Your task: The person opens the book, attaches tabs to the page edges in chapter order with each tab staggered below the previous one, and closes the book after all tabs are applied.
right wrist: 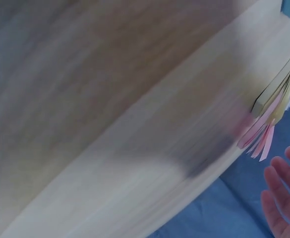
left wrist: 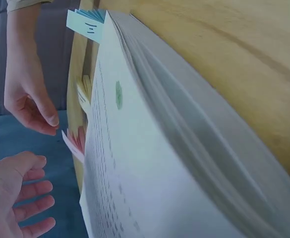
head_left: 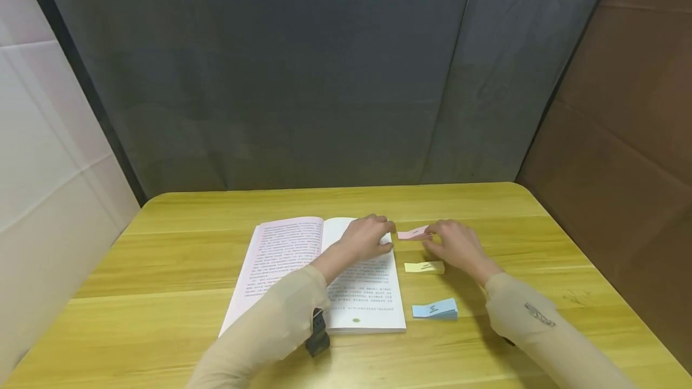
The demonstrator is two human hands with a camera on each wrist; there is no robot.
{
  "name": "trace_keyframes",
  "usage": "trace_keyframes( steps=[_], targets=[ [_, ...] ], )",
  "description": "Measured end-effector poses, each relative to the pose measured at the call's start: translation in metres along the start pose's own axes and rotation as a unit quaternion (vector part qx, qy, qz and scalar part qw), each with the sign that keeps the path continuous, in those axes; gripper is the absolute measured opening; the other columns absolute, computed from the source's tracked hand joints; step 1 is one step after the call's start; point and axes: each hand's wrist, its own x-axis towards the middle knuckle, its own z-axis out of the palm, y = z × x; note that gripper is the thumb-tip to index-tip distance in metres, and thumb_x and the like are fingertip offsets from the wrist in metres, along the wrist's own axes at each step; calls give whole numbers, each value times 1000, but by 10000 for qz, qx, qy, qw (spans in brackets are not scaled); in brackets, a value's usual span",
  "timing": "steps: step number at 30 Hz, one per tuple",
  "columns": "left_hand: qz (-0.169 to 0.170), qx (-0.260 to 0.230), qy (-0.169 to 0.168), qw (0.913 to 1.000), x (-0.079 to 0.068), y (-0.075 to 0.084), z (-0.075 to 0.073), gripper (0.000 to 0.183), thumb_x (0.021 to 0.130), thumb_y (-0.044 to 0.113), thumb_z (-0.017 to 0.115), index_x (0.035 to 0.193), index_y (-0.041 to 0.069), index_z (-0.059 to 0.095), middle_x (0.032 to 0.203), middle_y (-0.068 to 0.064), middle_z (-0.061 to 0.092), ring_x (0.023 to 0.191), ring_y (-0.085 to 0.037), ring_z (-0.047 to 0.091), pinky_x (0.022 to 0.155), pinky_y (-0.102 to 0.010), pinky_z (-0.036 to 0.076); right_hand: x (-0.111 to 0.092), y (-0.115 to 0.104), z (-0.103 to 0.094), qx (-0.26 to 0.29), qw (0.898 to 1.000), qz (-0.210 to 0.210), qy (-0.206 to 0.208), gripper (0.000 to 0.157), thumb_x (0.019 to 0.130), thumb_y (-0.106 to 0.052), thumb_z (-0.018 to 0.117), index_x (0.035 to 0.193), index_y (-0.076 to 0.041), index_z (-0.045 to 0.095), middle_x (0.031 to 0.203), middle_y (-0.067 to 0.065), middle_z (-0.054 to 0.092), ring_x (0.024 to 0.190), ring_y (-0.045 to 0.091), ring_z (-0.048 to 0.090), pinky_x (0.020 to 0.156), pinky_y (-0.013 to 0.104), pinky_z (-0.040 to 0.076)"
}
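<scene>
An open book (head_left: 364, 299) with printed pages lies on the table. Over the upper part of its right page is my left hand (head_left: 366, 239), fingers loosely bent toward the page's outer edge and nothing held. My right hand (head_left: 456, 244) is at the right end of a pink sticky-note pad (head_left: 413, 233), its fingers relaxed. In the left wrist view the right fingertips look slightly apart from the pink pad (left wrist: 74, 145). The right wrist view shows this pad's strips (right wrist: 261, 141) fanned out, beside the spread right fingers (right wrist: 282, 191).
Below the pink pad, a yellow sticky-note pad (head_left: 424, 267) and a blue sticky-note pad (head_left: 435, 309) lie in a column right of the book. The wooden table (head_left: 178, 269) ends at a dark curtain (head_left: 303, 89) behind. Pale and brown cloths hang at the sides.
</scene>
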Motion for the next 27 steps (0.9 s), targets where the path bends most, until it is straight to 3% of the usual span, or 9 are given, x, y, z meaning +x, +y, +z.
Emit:
trace_keyframes(
  steps=[16,27],
  targets=[
    [-548,-46,-446,9975,23,0,18,30,81,26,59,109,14,59,101,0,57,92,-19,55,71,-32,46,10,2,6,-154,9998,94,-131,20,76,-26,66,89,-10,67,77,0,58,63,15,51,46,28,41],
    [-738,-36,-550,9957,31,0,32,31,81,26,59,109,14,59,97,0,55,84,-17,55,66,-30,47,14,6,10,-134,9992,144,-361,15,76,-23,68,84,-11,65,70,-3,51,55,12,42,44,26,37]
  ],
)
